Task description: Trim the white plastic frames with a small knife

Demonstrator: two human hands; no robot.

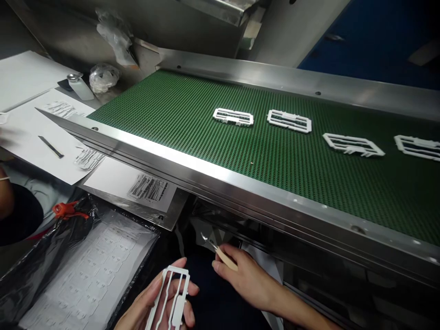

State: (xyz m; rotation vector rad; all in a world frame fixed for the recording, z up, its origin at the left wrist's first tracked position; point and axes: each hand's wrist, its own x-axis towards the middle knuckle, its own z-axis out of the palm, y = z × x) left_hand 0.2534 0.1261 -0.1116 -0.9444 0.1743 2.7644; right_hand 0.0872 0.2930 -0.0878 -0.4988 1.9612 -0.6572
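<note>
My left hand [144, 302] is closed around a white plastic frame [178, 311], a slotted rectangular part with thin bars, held lengthwise at the bottom of the view. Its lower end is cut off by the picture edge. To the right, my right hand [242, 275] grips a small hooked tool [227, 259] by its pale handle. The tool's thin metal tip points up and left, apart from the frame. On the green conveyor belt [192, 133] beyond my hands lie several more white plastic frames [289, 121], spaced out in a row.
A metal rail [220, 176] edges the belt. On the left, white sheets [24, 133] hold a dark thin blade [51, 146] and a small bottle [80, 87]. Below are a bagged stack of white parts [92, 270] and an orange clip [65, 210]. Another person's arm [5, 192] shows at the left.
</note>
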